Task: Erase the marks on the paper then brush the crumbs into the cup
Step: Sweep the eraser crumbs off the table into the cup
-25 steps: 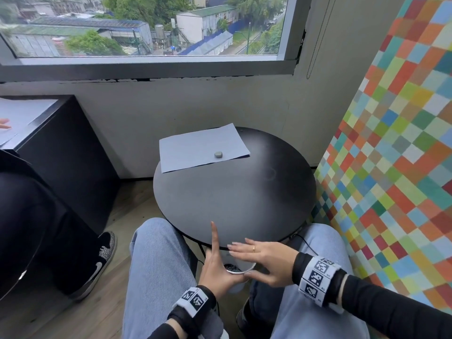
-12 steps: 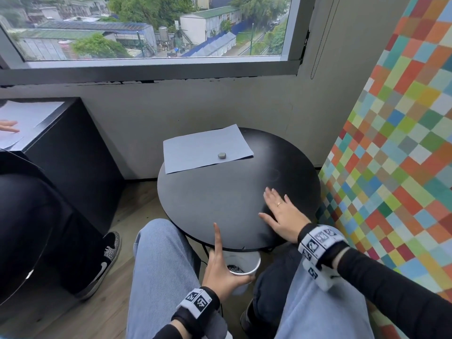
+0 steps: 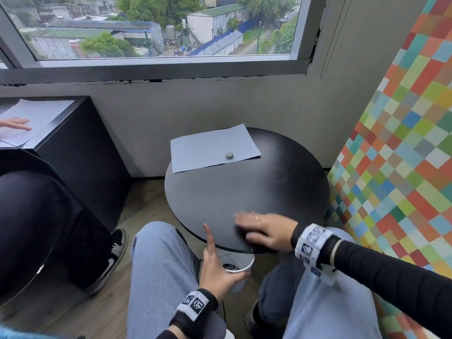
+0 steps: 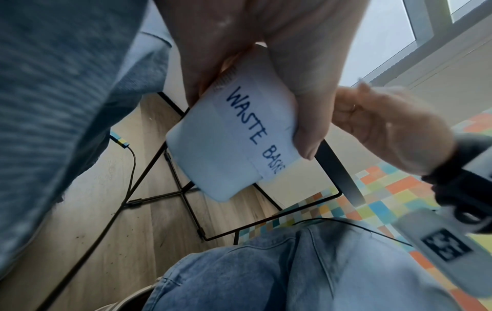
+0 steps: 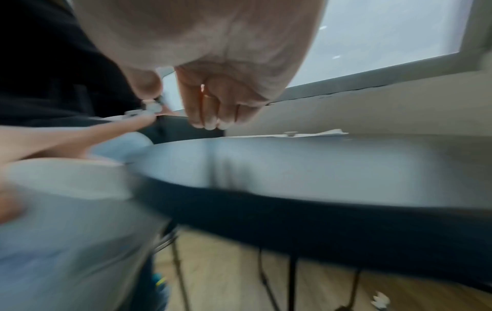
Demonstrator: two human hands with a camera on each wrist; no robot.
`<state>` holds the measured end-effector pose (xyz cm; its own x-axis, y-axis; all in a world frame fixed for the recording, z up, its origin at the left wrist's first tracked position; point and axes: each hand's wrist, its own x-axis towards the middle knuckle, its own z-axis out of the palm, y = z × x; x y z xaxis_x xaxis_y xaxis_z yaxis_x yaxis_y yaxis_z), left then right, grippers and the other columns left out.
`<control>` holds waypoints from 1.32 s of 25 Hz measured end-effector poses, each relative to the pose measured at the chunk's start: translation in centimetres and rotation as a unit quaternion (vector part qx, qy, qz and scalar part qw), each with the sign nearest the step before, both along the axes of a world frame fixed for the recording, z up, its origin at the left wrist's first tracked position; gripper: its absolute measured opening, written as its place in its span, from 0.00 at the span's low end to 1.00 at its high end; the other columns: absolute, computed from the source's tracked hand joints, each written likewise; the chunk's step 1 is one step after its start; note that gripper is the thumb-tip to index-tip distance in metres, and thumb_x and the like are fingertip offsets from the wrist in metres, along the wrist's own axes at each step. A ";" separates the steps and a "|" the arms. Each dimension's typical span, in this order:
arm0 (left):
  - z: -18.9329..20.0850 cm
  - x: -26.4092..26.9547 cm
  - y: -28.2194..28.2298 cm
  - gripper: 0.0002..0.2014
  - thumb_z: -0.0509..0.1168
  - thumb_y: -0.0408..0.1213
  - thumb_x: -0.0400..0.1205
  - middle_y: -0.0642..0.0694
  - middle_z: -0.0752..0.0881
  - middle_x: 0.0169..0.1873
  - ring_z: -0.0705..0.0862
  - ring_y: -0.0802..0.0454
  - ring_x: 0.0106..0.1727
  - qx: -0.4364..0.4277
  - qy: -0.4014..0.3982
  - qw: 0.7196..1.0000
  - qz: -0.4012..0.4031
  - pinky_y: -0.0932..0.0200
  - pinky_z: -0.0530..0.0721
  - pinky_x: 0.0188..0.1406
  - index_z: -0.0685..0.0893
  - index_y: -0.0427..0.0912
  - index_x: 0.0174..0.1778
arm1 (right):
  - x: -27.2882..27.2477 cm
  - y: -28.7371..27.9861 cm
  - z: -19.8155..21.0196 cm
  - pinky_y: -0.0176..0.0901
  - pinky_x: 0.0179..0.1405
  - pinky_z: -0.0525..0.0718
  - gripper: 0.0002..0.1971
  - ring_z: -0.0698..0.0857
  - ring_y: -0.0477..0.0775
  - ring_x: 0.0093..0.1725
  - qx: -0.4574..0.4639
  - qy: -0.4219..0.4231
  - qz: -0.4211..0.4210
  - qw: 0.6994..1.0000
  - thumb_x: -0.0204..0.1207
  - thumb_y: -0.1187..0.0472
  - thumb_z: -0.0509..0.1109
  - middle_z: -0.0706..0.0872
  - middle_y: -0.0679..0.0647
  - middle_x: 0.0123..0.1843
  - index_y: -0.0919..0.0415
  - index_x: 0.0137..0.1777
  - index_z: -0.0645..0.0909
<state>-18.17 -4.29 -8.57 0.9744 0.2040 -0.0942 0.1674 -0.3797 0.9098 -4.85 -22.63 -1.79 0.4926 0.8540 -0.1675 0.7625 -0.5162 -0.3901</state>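
A round black table (image 3: 244, 192) stands near the middle. At left, a black cabinet (image 3: 80, 152) holds white sheets (image 3: 36, 116). A checkered multicolour wall (image 3: 403, 155) fills the right; a window (image 3: 156, 25) spans the far side.

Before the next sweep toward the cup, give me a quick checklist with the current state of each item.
1. Cup held below the table edge: ok, the left hand grips it just under the near rim.
2. Cup upright, mouth up: ok, dark crumbs visible inside.
3. Right hand flat on the tabletop, fingers straight: ok, though blurred.
4. Crumbs left on the table: cannot tell, the dark surface hides them.
5. Eraser out of the sweep path: ok, it rests on the paper at the far side.
6. Marks erased from the paper: cannot tell; none visible from here.
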 end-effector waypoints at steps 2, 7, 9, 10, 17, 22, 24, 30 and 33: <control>0.2 0.0 0.0 0.77 0.86 0.57 0.56 0.54 0.68 0.70 0.71 0.57 0.75 0.003 0.006 1.000 -0.006 0.65 0.66 0.70 0.23 0.73 0.76 | 2.6 -0.2 0.0 0.38 0.81 0.42 0.31 0.49 0.50 0.85 -0.057 -0.050 -0.144 0.987 0.86 0.47 0.51 0.50 0.57 0.86 0.62 0.84 0.52; 0.1 0.2 0.3 0.77 0.85 0.61 0.54 0.46 0.69 0.76 0.68 0.62 0.74 -0.006 0.008 1.000 -0.002 0.63 0.67 0.72 0.24 0.72 0.78 | -1.9 2.5 -1.3 0.41 0.82 0.42 0.29 0.47 0.47 0.84 -0.051 0.039 0.076 0.995 0.87 0.48 0.49 0.52 0.53 0.86 0.61 0.84 0.56; 0.1 0.3 0.2 0.77 0.86 0.61 0.54 0.48 0.70 0.74 0.69 0.63 0.72 -0.007 0.003 1.000 0.003 0.63 0.68 0.72 0.24 0.73 0.78 | -1.7 3.0 -0.1 0.38 0.82 0.47 0.24 0.53 0.43 0.83 0.011 0.090 0.071 0.993 0.87 0.53 0.52 0.60 0.51 0.84 0.61 0.81 0.65; 0.2 0.4 0.1 0.77 0.86 0.60 0.54 0.48 0.71 0.73 0.70 0.63 0.72 -0.010 -0.001 1.000 0.007 0.61 0.69 0.74 0.25 0.73 0.78 | -0.5 3.1 0.0 0.40 0.83 0.48 0.25 0.54 0.43 0.83 0.031 0.082 0.023 0.996 0.87 0.52 0.52 0.61 0.52 0.83 0.61 0.80 0.66; 0.1 0.4 0.4 0.77 0.85 0.63 0.53 0.54 0.68 0.71 0.71 0.64 0.72 -0.018 -0.015 1.000 0.009 0.66 0.68 0.70 0.26 0.73 0.79 | -3.5 0.9 -0.4 0.43 0.83 0.44 0.28 0.51 0.48 0.84 -0.033 0.042 0.139 0.989 0.87 0.48 0.46 0.56 0.56 0.85 0.63 0.82 0.60; -0.5 0.4 -0.2 0.78 0.86 0.60 0.52 0.49 0.74 0.72 0.75 0.58 0.74 -0.018 -0.016 1.000 0.001 0.61 0.71 0.73 0.28 0.72 0.80 | -2.1 -0.8 -0.3 0.50 0.84 0.47 0.40 0.49 0.48 0.84 -0.046 -0.015 -0.034 0.998 0.81 0.34 0.34 0.53 0.56 0.85 0.62 0.83 0.56; -0.7 0.3 -0.3 0.77 0.85 0.64 0.52 0.44 0.75 0.72 0.76 0.50 0.75 -0.007 -0.007 1.000 -0.004 0.59 0.72 0.71 0.27 0.72 0.80 | -4.4 -0.6 -0.8 0.41 0.83 0.44 0.38 0.48 0.47 0.84 -0.045 0.029 0.048 0.997 0.82 0.36 0.39 0.52 0.55 0.86 0.62 0.83 0.57; -0.1 0.2 -0.5 0.79 0.86 0.60 0.51 0.53 0.71 0.74 0.73 0.59 0.76 -0.007 -0.005 0.999 -0.034 0.62 0.71 0.74 0.26 0.73 0.79 | -2.9 -1.3 0.1 0.42 0.84 0.44 0.49 0.52 0.47 0.84 -0.009 0.017 -0.158 0.987 0.74 0.25 0.33 0.54 0.54 0.85 0.61 0.83 0.58; 0.1 0.0 -0.5 0.78 0.86 0.62 0.52 0.52 0.69 0.76 0.72 0.58 0.78 -0.007 -0.001 0.999 -0.048 0.56 0.73 0.76 0.25 0.73 0.78 | -5.8 -1.3 -0.7 0.37 0.82 0.45 0.38 0.49 0.43 0.84 -0.045 0.091 -0.007 0.995 0.82 0.33 0.44 0.54 0.51 0.85 0.59 0.83 0.60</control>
<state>-18.12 -4.81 -8.45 0.9895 0.1089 -0.0950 0.1298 -0.3812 0.9153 -10.68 -23.98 -2.51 0.4589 0.8252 -0.3293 0.6764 -0.5648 -0.4727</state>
